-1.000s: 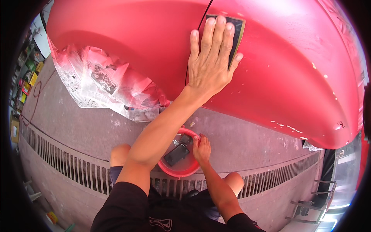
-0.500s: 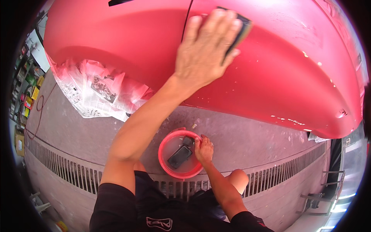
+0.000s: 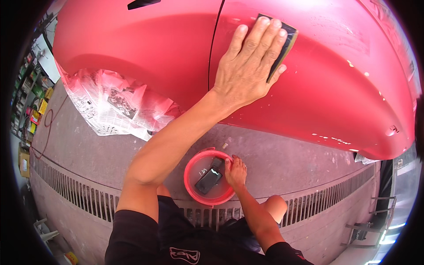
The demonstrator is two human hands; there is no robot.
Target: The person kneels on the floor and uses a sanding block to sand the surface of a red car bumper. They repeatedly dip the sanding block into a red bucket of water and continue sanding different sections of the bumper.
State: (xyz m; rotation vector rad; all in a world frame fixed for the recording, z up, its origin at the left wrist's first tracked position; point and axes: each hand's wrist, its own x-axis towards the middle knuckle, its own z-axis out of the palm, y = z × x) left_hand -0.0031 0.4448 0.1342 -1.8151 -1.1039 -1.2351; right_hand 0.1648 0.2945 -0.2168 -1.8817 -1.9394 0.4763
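My left hand (image 3: 245,73) lies palm down with fingers spread over a black sanding block (image 3: 289,37), its thumb along the block's edge. The block rests against the red car body panel (image 3: 318,88), to the right of a dark vertical seam. Much of the block, including its working face, is hidden under my fingers. Lower down, my right hand (image 3: 236,172) grips the right rim of a round red bucket (image 3: 189,185). Cloudy water fills the bucket's bottom, and a dark rectangular block (image 3: 207,179) sits in it beside a smaller dark piece.
Printed paper (image 3: 106,112) and clear plastic cover the wheel opening at left. A metal drain grate (image 3: 79,194) crosses the concrete floor beneath me. Shelves with several boxes (image 3: 33,117) stand far left, near a red hose (image 3: 47,128). A metal frame (image 3: 366,229) is at right.
My left hand and the sanding block have slid right and slightly down over the panel. My right hand stays on the bucket's rim.
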